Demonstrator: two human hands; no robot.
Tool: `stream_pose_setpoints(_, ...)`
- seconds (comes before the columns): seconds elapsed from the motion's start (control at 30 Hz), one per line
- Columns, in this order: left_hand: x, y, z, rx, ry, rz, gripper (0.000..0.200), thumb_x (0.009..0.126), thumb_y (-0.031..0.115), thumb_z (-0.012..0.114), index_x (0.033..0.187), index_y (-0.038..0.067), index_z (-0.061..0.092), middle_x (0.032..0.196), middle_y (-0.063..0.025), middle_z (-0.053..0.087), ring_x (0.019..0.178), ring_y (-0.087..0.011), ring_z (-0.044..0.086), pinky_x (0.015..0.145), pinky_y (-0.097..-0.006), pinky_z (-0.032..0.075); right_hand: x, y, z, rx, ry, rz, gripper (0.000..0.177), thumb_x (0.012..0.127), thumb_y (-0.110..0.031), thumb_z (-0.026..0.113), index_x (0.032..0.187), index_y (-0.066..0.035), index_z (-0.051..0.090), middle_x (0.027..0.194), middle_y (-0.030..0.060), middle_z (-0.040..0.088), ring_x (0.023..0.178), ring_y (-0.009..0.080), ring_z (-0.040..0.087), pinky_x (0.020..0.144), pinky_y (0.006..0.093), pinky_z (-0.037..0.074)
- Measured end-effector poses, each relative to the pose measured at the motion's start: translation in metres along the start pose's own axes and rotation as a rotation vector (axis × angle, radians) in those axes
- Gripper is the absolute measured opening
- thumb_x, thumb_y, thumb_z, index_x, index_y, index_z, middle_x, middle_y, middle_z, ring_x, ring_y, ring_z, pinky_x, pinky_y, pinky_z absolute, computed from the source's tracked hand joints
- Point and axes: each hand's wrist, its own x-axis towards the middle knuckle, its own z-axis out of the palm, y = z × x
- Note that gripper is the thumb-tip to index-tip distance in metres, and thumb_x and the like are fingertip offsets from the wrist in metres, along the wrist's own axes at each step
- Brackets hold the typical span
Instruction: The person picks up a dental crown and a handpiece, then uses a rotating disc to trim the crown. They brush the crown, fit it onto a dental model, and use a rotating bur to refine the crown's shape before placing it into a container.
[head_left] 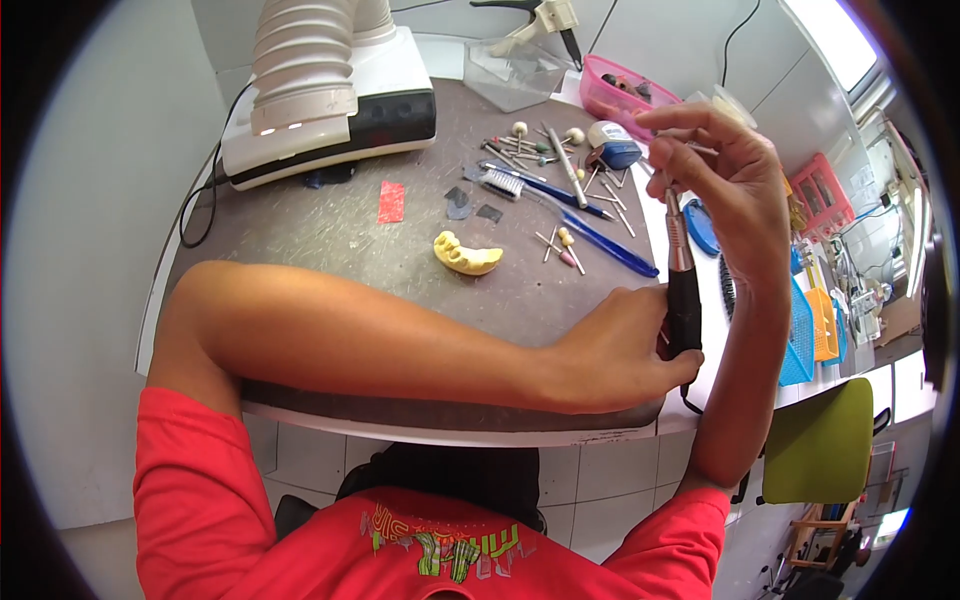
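Observation:
My left hand (625, 345) reaches across the bench and is wrapped round a black and silver rotary handpiece (684, 300), which stands with its tip pointing away from me and its cord at the near end. Just above that tip is my right hand (725, 175), thumb and fingers pinched together; whatever is between them is too small to make out. A yellow dental model (466, 256) lies on the grey mat to the left of the handpiece. Close by are several loose burs (563, 250) and a blue-handled brush (590, 232).
A white suction unit (400, 80) with a ribbed hose (303, 60) stands back left. More burs (520, 150), a blue-and-white container (614, 146) and a pink basket (612, 90) sit at the back. Red wax (391, 202) lies mid-mat. A green chair (820, 445) is at right.

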Motion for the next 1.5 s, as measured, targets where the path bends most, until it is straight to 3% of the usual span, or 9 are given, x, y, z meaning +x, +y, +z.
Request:
stream_pose_setpoints(0.03,0.000,0.000,0.002,-0.066,0.060,0.018,0.030,0.077,0.020,0.065,0.088,-0.008,0.060,0.078,-0.0221,0.065,0.075,-0.0320,0.067,0.070,-0.0399,0.052,0.000,0.000,0.000,0.003,0.002,-0.006,0.018,0.089,-0.013,0.067,0.103,-0.002,0.069,0.083,0.0026,0.067,0.074,0.0071,0.063,0.067,0.0220,0.054)
stream_pose_setpoints(0.07,0.000,0.000,0.003,-0.060,0.056,0.030,0.030,0.077,0.020,0.065,0.088,-0.008,0.060,0.078,-0.0221,0.065,0.075,-0.0320,0.067,0.070,-0.0399,0.052,0.000,0.000,0.000,0.032,-0.015,-0.025,0.017,0.090,-0.012,0.065,0.102,-0.001,0.068,0.085,0.0032,0.068,0.074,0.0075,0.063,0.066,0.0216,0.054)
stream_pose_setpoints(0.2,0.000,0.002,0.001,-0.034,0.045,0.020,0.031,0.077,0.021,0.066,0.088,-0.007,0.060,0.079,-0.0213,0.066,0.075,-0.0304,0.067,0.070,-0.0388,0.052,0.000,-0.003,-0.002,0.112,-0.041,0.054,0.014,0.092,-0.008,0.061,0.101,0.000,0.068,0.088,0.0042,0.068,0.072,0.0078,0.063,0.065,0.0217,0.053)
stream_pose_setpoints(0.27,0.000,0.003,0.000,0.045,-0.013,-0.027,0.027,0.084,0.019,0.066,0.097,-0.003,0.058,0.085,-0.0138,0.067,0.080,-0.0192,0.066,0.074,-0.0325,0.052,-0.001,-0.004,-0.004,0.076,-0.066,0.074,0.014,0.091,-0.008,0.062,0.101,-0.001,0.068,0.089,0.0042,0.068,0.074,0.0077,0.064,0.067,0.0223,0.053)
stream_pose_setpoints(0.87,0.001,-0.003,0.001,-0.067,0.000,-0.062,0.023,0.086,0.018,0.065,0.096,-0.003,0.060,0.088,-0.0111,0.066,0.084,-0.0160,0.064,0.078,-0.0313,0.050,0.001,0.000,-0.010,0.125,-0.169,0.188,0.016,0.088,-0.008,0.067,0.099,0.003,0.064,0.095,0.0081,0.067,0.079,0.0114,0.067,0.069,0.0238,0.054)
stream_pose_setpoints(0.97,0.001,-0.002,0.002,-0.087,0.013,-0.053,0.022,0.087,0.017,0.064,0.096,-0.003,0.060,0.088,-0.0109,0.066,0.084,-0.0155,0.063,0.077,-0.0310,0.050,0.001,0.000,-0.008,0.064,-0.173,0.181,0.020,0.090,-0.011,0.065,0.105,0.002,0.064,0.095,0.0078,0.067,0.080,0.0107,0.066,0.069,0.0242,0.054)
stream_pose_setpoints(1.13,0.004,-0.004,0.002,-0.104,0.052,-0.063,0.024,0.088,0.019,0.064,0.096,-0.002,0.059,0.089,-0.0108,0.066,0.083,-0.0149,0.063,0.074,-0.0300,0.050,-0.004,-0.008,-0.012,-0.105,0.027,0.074,0.028,0.093,-0.021,0.062,0.112,0.000,0.063,0.092,0.0064,0.067,0.076,0.0093,0.063,0.070,0.0245,0.053)
stream_pose_setpoints(1.3,0.009,-0.012,0.003,-0.288,0.111,-0.112,0.027,0.092,0.021,0.063,0.100,-0.004,0.056,0.089,-0.0112,0.066,0.081,-0.0142,0.063,0.071,-0.0278,0.051,-0.016,-0.011,-0.006,-0.289,0.068,0.147,0.026,0.093,-0.023,0.063,0.098,0.001,0.069,0.077,0.0050,0.067,0.072,0.0091,0.063,0.067,0.0243,0.051)
stream_pose_setpoints(1.5,0.011,-0.017,0.005,-0.320,0.201,-0.048,0.030,0.088,0.026,0.065,0.094,-0.003,0.058,0.081,-0.0126,0.065,0.073,-0.0195,0.065,0.068,-0.0321,0.051,0.006,-0.007,0.018,-0.499,0.020,0.195,0.031,0.090,-0.028,0.064,0.094,0.002,0.070,0.070,0.0057,0.066,0.064,0.0087,0.060,0.061,0.0262,0.048)
